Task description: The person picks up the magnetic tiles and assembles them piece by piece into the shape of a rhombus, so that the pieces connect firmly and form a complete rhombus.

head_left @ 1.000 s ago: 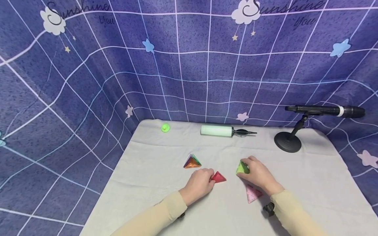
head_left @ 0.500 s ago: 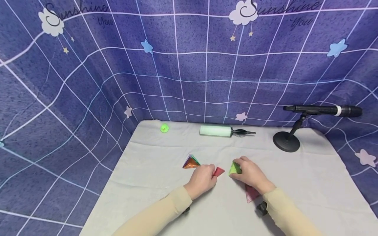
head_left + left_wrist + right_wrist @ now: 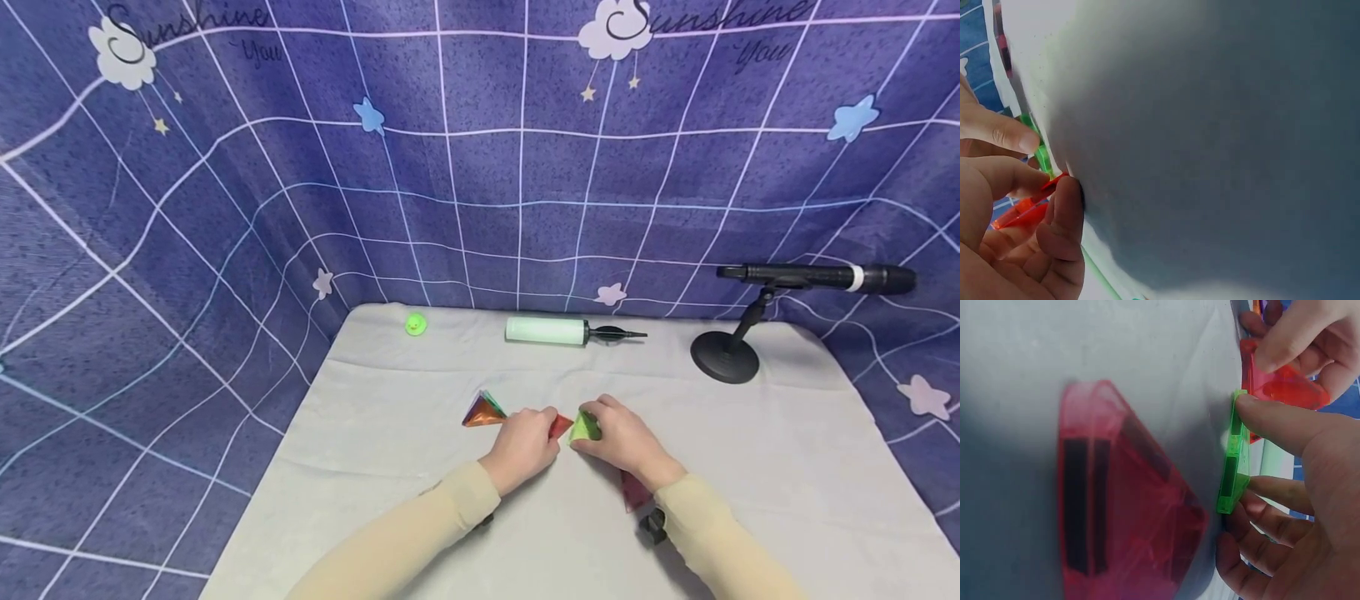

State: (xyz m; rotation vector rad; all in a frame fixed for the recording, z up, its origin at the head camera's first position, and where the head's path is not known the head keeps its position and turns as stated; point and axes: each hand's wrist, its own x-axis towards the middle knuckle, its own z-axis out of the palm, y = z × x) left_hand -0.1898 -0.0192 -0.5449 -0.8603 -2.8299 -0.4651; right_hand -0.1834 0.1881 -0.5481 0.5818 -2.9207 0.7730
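Observation:
My left hand [image 3: 522, 446] pinches a red translucent triangular magnetic tile [image 3: 558, 426] between thumb and fingers. Just right of it, my right hand [image 3: 626, 437] grips a green triangular magnetic tile [image 3: 582, 427] by its edges. In the right wrist view the green tile [image 3: 1233, 456] stands close against the red tile [image 3: 1285, 387]; whether they are joined I cannot tell. Partly covered by my right wrist, a pink-red triangular tile piece [image 3: 635, 493] lies on the table. Behind my left hand sits an orange, purple and green tile pyramid [image 3: 483, 410], partly hidden.
A pale green hand pump [image 3: 547, 331] lies along the back of the white-covered table [image 3: 390, 400]. At the back left is a small green duck [image 3: 416, 324]. A black microphone on a stand [image 3: 726, 357] occupies the back right. A blue patterned curtain [image 3: 480, 167] hangs behind.
Both hands have moved toward each other. The red tile has shifted right and away from me, the green tile left, closing the gap. My right wrist now covers more of the pink-red piece.

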